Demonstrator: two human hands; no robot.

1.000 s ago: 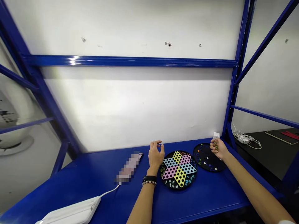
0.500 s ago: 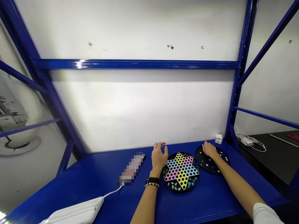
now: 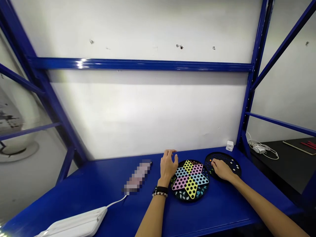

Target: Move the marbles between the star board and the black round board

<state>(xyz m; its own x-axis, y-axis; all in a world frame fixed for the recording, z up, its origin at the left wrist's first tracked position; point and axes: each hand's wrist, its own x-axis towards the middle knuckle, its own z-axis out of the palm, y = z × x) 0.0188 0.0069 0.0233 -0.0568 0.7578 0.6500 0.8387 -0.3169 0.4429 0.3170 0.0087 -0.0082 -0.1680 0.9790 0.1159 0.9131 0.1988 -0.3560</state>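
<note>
My left hand (image 3: 168, 166), fingers loosely spread and thumb apart, holds nothing beside the left edge of a round Chinese checkers board (image 3: 190, 179). A star in yellow, pink and blue with dark holes covers the board's middle, and coloured marbles lie in the compartments around it. To the right is a round black tray (image 3: 237, 159) with white, blue, green and orange pieces in it. Over this tray my right hand (image 3: 221, 169) has its fingers closed together. Anything between those fingertips is hidden or too small to name.
A phone-like object (image 3: 137, 177), pixelated, lies left of my hand, with a white cable (image 3: 117, 201) running to a white device (image 3: 76, 222). White charger blocks (image 3: 229, 145) stand at the back right. Blue rack posts and a white wall enclose the blue tabletop (image 3: 103, 181).
My right hand has moved down and toward me, from the tray's far side to its middle, its fingers still closed. My left hand has barely moved, and the view has shifted slightly.
</note>
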